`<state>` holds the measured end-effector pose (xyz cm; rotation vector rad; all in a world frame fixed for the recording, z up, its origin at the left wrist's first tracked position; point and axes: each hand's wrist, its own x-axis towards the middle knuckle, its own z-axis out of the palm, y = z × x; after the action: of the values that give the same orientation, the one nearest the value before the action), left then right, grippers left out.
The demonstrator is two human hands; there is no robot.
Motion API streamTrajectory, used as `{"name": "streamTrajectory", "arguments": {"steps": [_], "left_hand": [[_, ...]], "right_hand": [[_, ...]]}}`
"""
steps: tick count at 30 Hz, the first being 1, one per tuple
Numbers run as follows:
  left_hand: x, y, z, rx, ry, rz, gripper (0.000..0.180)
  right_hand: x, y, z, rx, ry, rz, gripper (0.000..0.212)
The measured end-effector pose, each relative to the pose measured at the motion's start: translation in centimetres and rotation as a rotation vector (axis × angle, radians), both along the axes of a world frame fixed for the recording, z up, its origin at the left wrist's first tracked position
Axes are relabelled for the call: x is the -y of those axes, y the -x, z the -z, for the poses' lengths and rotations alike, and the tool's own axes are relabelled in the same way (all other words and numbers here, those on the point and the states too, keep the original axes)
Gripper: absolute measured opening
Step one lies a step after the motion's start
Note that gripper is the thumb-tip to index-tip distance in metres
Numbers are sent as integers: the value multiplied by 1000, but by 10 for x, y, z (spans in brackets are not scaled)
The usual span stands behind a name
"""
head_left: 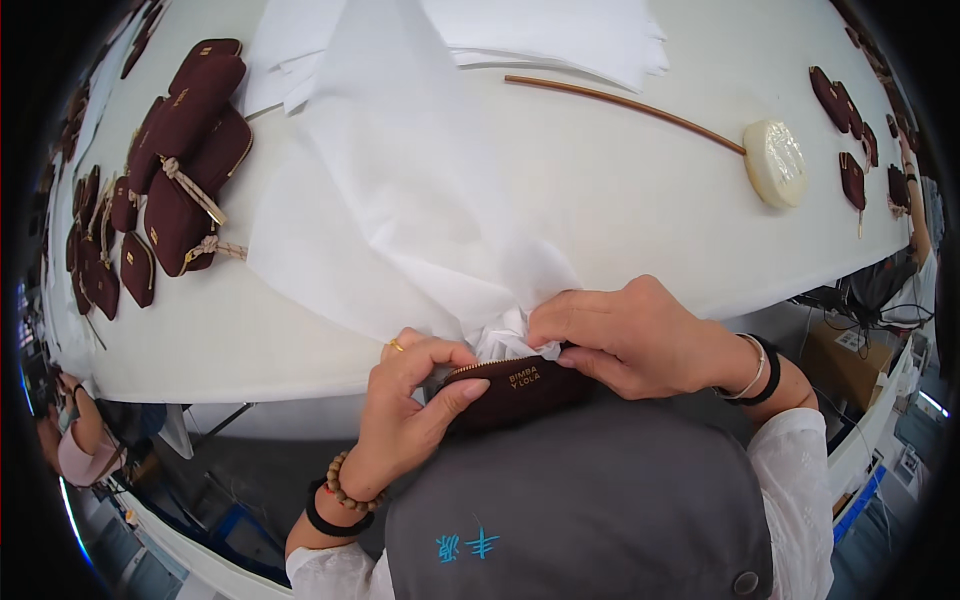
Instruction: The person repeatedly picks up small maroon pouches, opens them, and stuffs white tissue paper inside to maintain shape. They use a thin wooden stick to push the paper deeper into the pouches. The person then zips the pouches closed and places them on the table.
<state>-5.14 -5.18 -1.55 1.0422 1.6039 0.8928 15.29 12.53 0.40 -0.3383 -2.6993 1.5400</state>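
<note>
A small dark maroon zip pouch (515,396) is held upright at the table's near edge, its gold-toothed zipper undone along the top. My left hand (415,388) grips the pouch's left side, thumb across the front and fingers behind the zipper edge. With fingers pinched together, my right hand (630,338) holds bunched white tissue paper (505,335) at the pouch's mouth. Part of the paper is inside the opening; the rest spreads up and away over the table as a large loose sheet.
Maroon pouches with cord pulls (195,150) are piled at the left. A stack of white sheets (550,40) lies at the far side. A wooden stick with a round cream-coloured head (773,163) rests at the right. Other people work at both sides.
</note>
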Motion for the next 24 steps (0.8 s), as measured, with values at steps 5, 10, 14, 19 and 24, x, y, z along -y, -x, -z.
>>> {"name": "streamTrajectory", "arguments": {"steps": [5, 10, 14, 19, 24], "left_hand": [[-17, 4, -23, -60, -20, 190, 32], [-29, 9, -21, -438, -300, 358, 33], [-22, -2, -2, -518, -467, 278, 33], [-9, -7, 12, -80, -267, 106, 38], [-9, -10, 7, 160, -177, -154, 41]], "right_hand": [[-9, 2, -10, -14, 270, -115, 23], [-8, 0, -3, -90, 194, -44, 21], [-4, -2, -5, -12, 77, 15, 19], [-3, -3, 5, -37, 192, 4, 20], [-8, -9, 0, -101, 118, 266, 26]]}}
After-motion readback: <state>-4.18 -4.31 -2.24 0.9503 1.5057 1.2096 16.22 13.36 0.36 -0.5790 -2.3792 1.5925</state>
